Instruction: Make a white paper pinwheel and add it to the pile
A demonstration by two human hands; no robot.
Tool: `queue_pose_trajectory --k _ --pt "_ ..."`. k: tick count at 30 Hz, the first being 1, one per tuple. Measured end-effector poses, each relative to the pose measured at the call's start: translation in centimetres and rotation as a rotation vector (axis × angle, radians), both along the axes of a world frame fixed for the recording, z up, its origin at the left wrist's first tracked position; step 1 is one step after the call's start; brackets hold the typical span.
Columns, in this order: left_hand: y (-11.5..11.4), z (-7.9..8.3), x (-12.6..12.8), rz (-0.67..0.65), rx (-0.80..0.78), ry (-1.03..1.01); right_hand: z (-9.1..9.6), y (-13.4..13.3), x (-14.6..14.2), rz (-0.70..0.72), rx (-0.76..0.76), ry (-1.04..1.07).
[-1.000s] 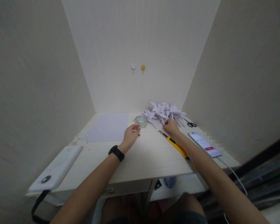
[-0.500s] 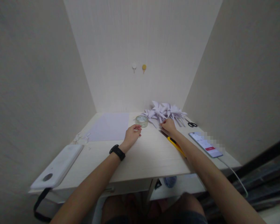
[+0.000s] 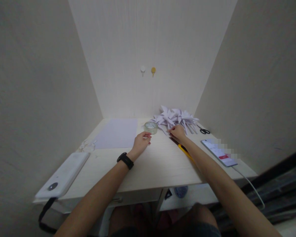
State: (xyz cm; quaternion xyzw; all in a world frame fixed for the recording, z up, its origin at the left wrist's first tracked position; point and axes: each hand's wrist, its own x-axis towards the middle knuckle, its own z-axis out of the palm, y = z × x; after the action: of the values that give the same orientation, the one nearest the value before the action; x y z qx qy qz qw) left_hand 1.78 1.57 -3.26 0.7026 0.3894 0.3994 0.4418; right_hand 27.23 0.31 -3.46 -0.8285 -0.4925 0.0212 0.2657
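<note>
My left hand (image 3: pixel 142 141), with a black watch (image 3: pixel 125 160) on its wrist, hovers just in front of a roll of clear tape (image 3: pixel 150 127). Its fingers are loosely bent and apart, with nothing seen in them. At the front of a pile of white folded-paper pinwheels (image 3: pixel 174 117), my right hand (image 3: pixel 177 132) has its fingertips pinched together. Whatever is between those fingertips is too small to make out. A yellow utility knife (image 3: pixel 186 153) lies under my right forearm, its dark blade pointing toward the pile.
A white paper sheet (image 3: pixel 117 133) lies at the back left, with paper scraps (image 3: pixel 87 145) beside it. Nearer on the left is a white box-like device (image 3: pixel 64 174) with a black strap. Black-handled scissors (image 3: pixel 204 131) and a cabled phone (image 3: pixel 218 153) lie right. Walls enclose the desk.
The pinched fingertips of my right hand have shifted slightly left, away from the pinwheels. My left hand stays nearly still by the tape. The whole view has moved a little.
</note>
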Motion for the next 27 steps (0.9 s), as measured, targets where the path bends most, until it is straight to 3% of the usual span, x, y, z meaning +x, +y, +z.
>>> queue_pose_trajectory --k 17,27 --pt "0.0 0.0 0.0 -0.012 0.006 -0.021 -0.7 0.1 1.5 0.060 0.024 0.150" --pt "-0.1 0.0 0.1 -0.020 0.005 -0.013 -0.3 -0.4 1.0 0.061 -0.007 0.112"
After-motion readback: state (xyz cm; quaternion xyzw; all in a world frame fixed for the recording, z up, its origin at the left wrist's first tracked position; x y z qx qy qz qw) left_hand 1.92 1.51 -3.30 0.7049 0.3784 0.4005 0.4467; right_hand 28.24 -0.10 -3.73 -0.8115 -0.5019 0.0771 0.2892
